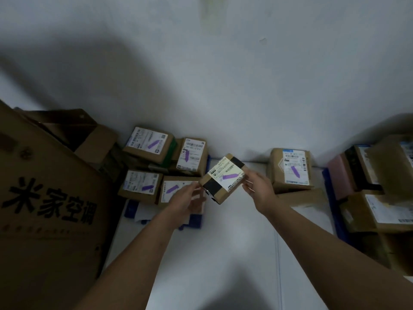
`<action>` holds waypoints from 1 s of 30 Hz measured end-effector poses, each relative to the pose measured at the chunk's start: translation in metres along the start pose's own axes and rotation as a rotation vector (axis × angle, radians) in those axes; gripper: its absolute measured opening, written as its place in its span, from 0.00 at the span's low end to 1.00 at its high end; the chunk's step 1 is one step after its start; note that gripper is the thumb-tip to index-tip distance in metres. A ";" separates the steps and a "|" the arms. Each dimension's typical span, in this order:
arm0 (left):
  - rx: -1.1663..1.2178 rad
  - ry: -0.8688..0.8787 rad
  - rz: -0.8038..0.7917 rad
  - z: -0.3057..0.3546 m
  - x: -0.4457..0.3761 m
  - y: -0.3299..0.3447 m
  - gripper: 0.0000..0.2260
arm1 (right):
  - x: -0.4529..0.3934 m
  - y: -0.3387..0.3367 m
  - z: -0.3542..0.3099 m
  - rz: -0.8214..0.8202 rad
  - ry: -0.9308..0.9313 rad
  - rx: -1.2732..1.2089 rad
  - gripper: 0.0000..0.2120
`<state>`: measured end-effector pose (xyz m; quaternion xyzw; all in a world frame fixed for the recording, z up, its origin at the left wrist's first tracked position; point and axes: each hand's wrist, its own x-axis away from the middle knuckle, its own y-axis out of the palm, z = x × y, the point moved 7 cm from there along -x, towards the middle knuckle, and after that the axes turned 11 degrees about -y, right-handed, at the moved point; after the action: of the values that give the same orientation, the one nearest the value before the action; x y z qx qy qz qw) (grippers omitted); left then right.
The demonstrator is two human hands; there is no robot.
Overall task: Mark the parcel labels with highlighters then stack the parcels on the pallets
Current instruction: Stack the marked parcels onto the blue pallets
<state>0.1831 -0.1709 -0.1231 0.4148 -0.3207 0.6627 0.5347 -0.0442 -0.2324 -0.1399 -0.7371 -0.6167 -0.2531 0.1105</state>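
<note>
Both hands (223,191) around parcel (224,178)

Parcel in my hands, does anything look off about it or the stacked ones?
Nothing stands out. The parcel, held between the left hand and right hand, carries a purple mark on its label like the stacked parcels.
</note>
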 end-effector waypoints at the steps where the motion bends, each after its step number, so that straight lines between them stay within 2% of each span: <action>1: 0.052 -0.003 0.018 0.006 -0.002 -0.011 0.14 | -0.005 0.014 -0.003 -0.019 -0.009 0.006 0.15; 5: 0.309 0.017 0.055 0.033 -0.008 -0.054 0.14 | -0.025 0.068 -0.015 -0.070 -0.027 0.003 0.14; 8: 0.350 0.037 0.047 0.048 -0.019 -0.073 0.17 | -0.043 0.106 -0.029 -0.102 -0.068 0.020 0.15; 11: 0.322 0.039 0.014 0.060 -0.027 -0.076 0.19 | -0.053 0.135 -0.041 -0.097 -0.100 0.028 0.20; 16: 0.251 -0.012 -0.045 0.062 -0.031 -0.067 0.15 | -0.054 0.151 -0.025 -0.061 -0.026 0.032 0.22; 19: 0.234 -0.025 -0.049 0.062 -0.034 -0.067 0.14 | -0.054 0.158 -0.024 -0.076 -0.038 -0.014 0.19; 25: 0.189 -0.026 -0.056 0.064 -0.032 -0.065 0.15 | -0.056 0.170 -0.037 -0.154 -0.073 -0.053 0.20; 27: 0.176 -0.025 -0.051 0.064 -0.030 -0.063 0.14 | -0.055 0.166 -0.038 -0.130 -0.083 0.000 0.20; 30: 0.136 -0.030 -0.053 0.061 -0.029 -0.057 0.15 | -0.050 0.147 -0.035 -0.058 -0.078 0.077 0.27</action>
<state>0.2537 -0.2240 -0.1230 0.4683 -0.2719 0.6622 0.5179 0.0835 -0.3230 -0.1142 -0.7236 -0.6509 -0.2033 0.1070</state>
